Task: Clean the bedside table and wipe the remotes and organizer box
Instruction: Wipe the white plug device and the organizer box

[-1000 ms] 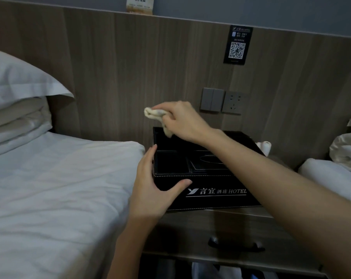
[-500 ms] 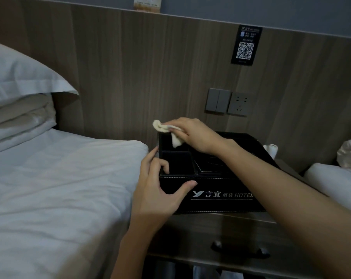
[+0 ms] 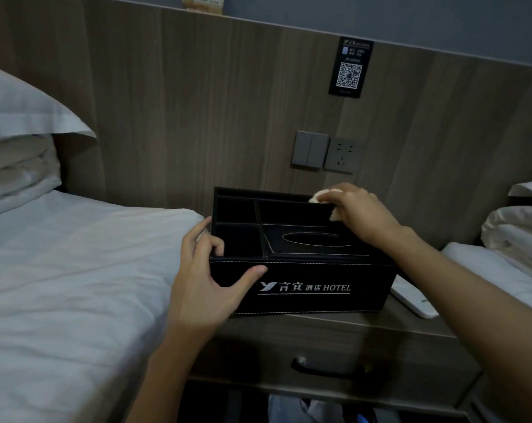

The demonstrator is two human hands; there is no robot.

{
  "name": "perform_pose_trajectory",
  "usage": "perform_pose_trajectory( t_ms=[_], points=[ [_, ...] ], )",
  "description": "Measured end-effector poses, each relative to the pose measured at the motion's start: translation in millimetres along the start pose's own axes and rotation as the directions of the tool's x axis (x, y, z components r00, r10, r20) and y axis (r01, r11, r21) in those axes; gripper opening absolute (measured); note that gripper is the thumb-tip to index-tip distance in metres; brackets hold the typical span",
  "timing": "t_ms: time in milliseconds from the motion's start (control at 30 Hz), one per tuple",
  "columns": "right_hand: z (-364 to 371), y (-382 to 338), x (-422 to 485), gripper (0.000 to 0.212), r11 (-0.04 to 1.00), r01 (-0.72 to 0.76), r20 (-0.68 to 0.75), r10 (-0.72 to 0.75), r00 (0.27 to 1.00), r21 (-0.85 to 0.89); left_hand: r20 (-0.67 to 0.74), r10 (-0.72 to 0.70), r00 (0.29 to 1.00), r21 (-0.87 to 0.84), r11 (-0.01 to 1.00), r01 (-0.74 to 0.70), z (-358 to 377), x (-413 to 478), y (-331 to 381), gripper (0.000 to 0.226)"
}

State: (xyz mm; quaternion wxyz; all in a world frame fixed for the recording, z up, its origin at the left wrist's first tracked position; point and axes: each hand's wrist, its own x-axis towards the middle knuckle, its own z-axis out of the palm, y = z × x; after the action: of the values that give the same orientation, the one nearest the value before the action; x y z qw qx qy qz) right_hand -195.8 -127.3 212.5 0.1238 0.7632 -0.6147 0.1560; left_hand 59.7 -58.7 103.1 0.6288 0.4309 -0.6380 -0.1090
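A black organizer box (image 3: 304, 285) with white hotel lettering stands on the bedside table (image 3: 335, 334). It has open compartments on the left and a tissue slot in its lid. My left hand (image 3: 210, 279) grips the box's front left corner, thumb on the front face and fingers over the rim. My right hand (image 3: 356, 212) presses a small white cloth (image 3: 321, 196) against the back right rim of the box. A white remote (image 3: 411, 300) lies on the table to the right of the box, partly hidden behind my right forearm.
A bed with white sheets (image 3: 75, 285) and pillows (image 3: 20, 117) borders the table on the left. Another white bed (image 3: 508, 257) sits at the right. A switch and socket (image 3: 328, 152) are on the wooden headboard wall. The table drawer has a dark handle (image 3: 328, 369).
My right hand has slid the cloth along the box's back rim from the left end to the right end. My left hand has closed onto the front left corner.
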Motion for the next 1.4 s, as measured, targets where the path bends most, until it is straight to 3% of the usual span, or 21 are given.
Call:
perform_pose_trajectory(
  t_ms=[133,333,500,633,767,867,1033,1233,1400],
  points=[
    [3,3,-9,0.045,0.997,-0.060,-0.051,0.058,0.997,-0.039,-0.010,0.006,1.000,-0.010,1.000,-0.006,2,0,0,0.047],
    [3,5,-18,0.037,0.989,-0.114,-0.116,0.125,0.985,0.098,-0.007,-0.006,1.000,0.004,1.000,0.006,3,1,1,0.050],
    [-3,3,-37,0.047,0.988,-0.125,-0.160,0.139,0.977,0.095,0.010,-0.042,0.999,-0.047,0.998,0.042,4,1,3,0.046],
    [-17,-12,-38,0.042,0.983,0.007,-0.317,0.053,0.947,0.185,0.023,-0.074,0.997,-0.138,0.987,0.077,4,0,6,0.053],
    [-26,-56,-22,0.042,0.942,0.253,-0.405,-0.147,0.902,0.222,0.075,-0.184,0.980,-0.218,0.956,0.196,-2,1,9,0.095],
    [-20,-92,-2,0.041,0.903,0.370,-0.351,-0.281,0.893,0.217,0.154,-0.229,0.961,-0.239,0.935,0.261,-15,4,3,0.105],
    [10,-132,24,0.055,0.876,0.416,-0.093,-0.406,0.909,0.246,0.217,-0.260,0.941,-0.252,0.916,0.311,-23,3,1,0.101],
    [15,-139,3,0.060,0.881,0.411,-0.058,-0.410,0.910,0.234,0.212,-0.279,0.937,-0.250,0.911,0.328,-24,6,-1,0.101],
    [6,-142,-28,0.063,0.856,0.462,-0.040,-0.466,0.884,0.231,0.185,-0.246,0.952,-0.188,0.941,0.280,-24,4,-1,0.080]
  ],
)
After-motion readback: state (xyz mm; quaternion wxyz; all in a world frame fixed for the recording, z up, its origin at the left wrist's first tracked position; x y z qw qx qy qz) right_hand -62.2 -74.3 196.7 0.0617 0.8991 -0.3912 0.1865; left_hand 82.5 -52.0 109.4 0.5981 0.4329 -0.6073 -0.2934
